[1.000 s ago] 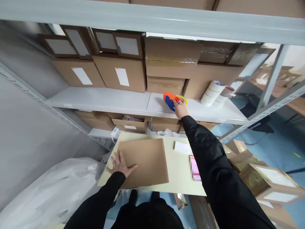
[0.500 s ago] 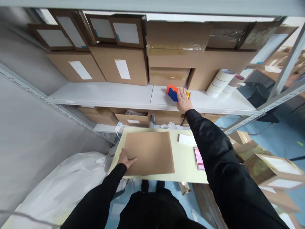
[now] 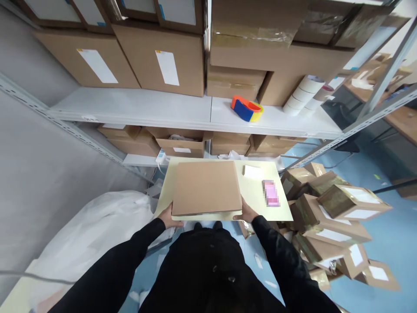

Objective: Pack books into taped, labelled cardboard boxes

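A flat brown cardboard box lies over the pale yellow table, its near side showing a thin edge. My left hand grips the near left corner, thumb toward the front edge. At the near right corner my right hand holds the same box, its thumb also along the front. Some of the fingers are hidden at the sides of the box. To the right of the box lie a small white stack, perhaps labels, and a phone with a pink screen.
On the shelf ahead sits a blue, orange and yellow plastic tool, near several white tape rolls. Large cartons stand behind. Parcels are piled on the floor at right; a white plastic bag bulges at left.
My right hand has let go of the colourful tool on the shelf and come down to the box's right corner. My left hand has slid to the near left corner. The view has tilted downward.
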`<state>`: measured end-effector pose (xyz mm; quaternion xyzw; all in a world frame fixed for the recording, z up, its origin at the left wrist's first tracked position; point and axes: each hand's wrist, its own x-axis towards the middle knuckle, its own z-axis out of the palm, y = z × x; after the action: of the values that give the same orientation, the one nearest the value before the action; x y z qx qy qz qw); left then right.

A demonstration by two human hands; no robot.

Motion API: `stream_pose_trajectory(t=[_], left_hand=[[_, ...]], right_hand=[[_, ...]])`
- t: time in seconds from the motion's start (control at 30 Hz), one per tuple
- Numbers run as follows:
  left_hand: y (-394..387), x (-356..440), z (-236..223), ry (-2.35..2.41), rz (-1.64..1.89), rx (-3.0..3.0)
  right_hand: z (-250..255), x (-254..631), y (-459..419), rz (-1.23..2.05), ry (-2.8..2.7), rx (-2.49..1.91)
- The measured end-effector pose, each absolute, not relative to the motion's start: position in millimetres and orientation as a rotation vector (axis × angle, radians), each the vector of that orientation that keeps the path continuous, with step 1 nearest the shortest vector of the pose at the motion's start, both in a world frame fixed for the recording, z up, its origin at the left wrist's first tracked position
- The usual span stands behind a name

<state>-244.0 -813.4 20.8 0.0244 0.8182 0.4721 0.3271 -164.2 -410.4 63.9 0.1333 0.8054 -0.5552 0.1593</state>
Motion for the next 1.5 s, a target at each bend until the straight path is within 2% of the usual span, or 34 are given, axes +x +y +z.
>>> stream_pose_trajectory(t=[0.17, 0.3, 0.4, 0.57, 0.7, 0.87, 1.0, 1.17, 1.5], left_hand=[[-803.6, -248.4, 17.1, 2.229, 1.163, -0.075], [-799.4, -255.6, 14.8, 2.128, 1.409, -0.171], [-799.4, -261.3, 20.2, 2.079, 1.538, -0.248], [-794.2, -283.8, 49.4, 2.177, 1.685, -0.166], [-781.7, -308.8, 73.2, 2.328, 1.753, -0.01], [-764.9, -336.3, 89.2, 2.484, 1.499, -0.03], [-752.9, -352.9, 97.7, 2.567, 1.249, 0.008], [-741.2, -351.3, 111.7, 2.892, 1.035, 0.201], [-688.1, -322.5, 144.0, 2.87, 0.786, 0.543]], right_hand=[[56.7, -157.6, -433.9, -1.642, 2.305, 0.717], [54.6, -155.0, -444.7, -1.8, 2.286, 1.011], [64.3, -154.7, -449.6, -1.816, 2.299, 0.996], [107.2, -167.4, -440.8, -1.653, 2.559, 0.886], [140.6, -185.3, -430.0, -1.726, 2.699, 0.842], [152.2, -214.0, -426.7, -1.588, 2.745, 0.836], [145.2, -235.9, -427.1, -1.44, 2.833, 0.82], [135.5, -245.5, -423.4, -1.251, 2.928, 0.753], [135.0, -244.4, -426.0, -1.409, 2.771, 0.637]])
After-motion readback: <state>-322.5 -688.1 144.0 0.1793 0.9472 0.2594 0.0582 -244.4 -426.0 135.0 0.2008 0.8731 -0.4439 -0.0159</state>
